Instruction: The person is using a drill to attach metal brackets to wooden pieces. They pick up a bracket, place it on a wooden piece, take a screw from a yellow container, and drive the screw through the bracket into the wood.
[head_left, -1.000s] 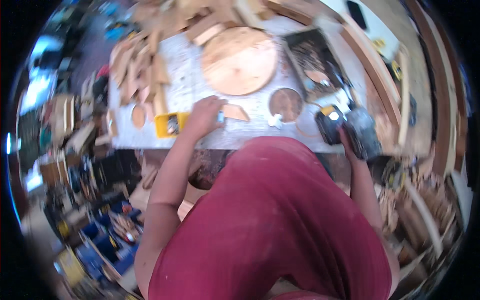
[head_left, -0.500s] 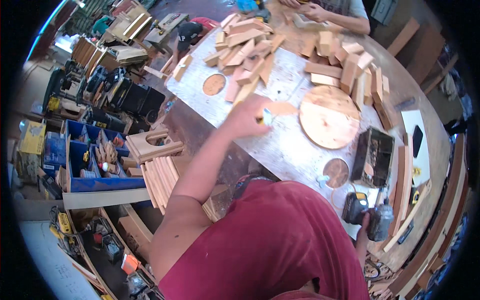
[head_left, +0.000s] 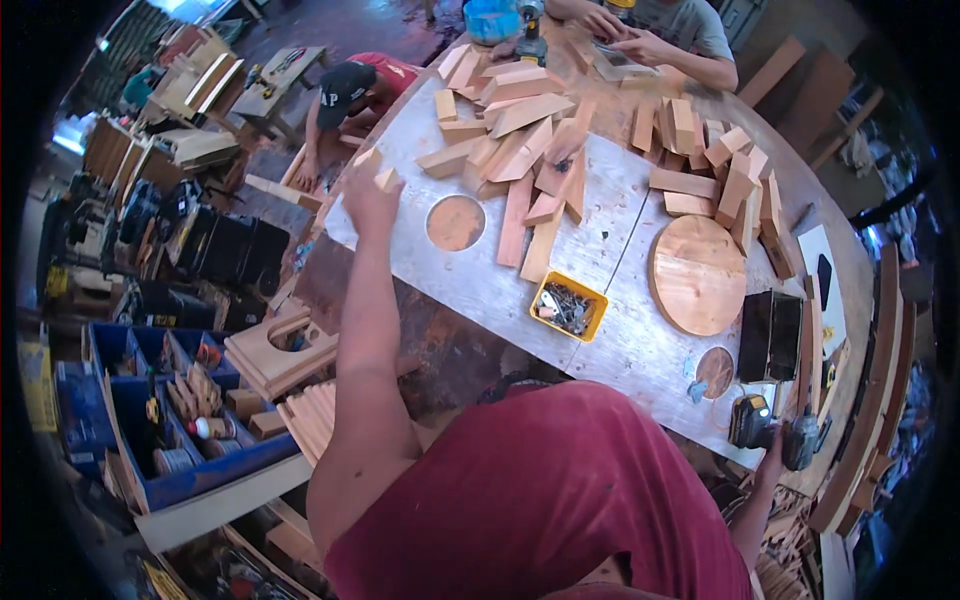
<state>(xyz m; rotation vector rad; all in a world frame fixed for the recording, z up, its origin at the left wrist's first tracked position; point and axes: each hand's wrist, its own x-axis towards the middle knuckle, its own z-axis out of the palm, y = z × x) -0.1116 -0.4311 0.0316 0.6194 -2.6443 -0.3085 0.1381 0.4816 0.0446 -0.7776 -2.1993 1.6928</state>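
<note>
My left hand (head_left: pixel 371 207) reaches to the far left edge of the work table, its fingers closed around a small light wooden block (head_left: pixel 387 180). Low at the right, my right hand (head_left: pixel 772 458) grips a black and yellow cordless power tool (head_left: pixel 750 422) by its handle, partly hidden. A yellow tray (head_left: pixel 598 318) of screws sits near the table's front edge. Beside it to the right lies a round wooden disc (head_left: pixel 698 275). Cut wooden pieces (head_left: pixel 530 115) are heaped across the middle, with a second pile (head_left: pixel 735 185) to the right.
Another person's hands (head_left: pixel 625 35) are busy at the far side. A person in a dark cap (head_left: pixel 345 95) crouches beyond the left edge. A black box (head_left: pixel 770 335) stands at the right. A blue divided bin (head_left: pixel 225 462) and stacked wooden frames (head_left: pixel 285 350) are at my left.
My left hand has moved from mid-table to the far left and taken hold of the block. The yellow tray, mostly covered before, now shows. My right hand keeps the power tool.
</note>
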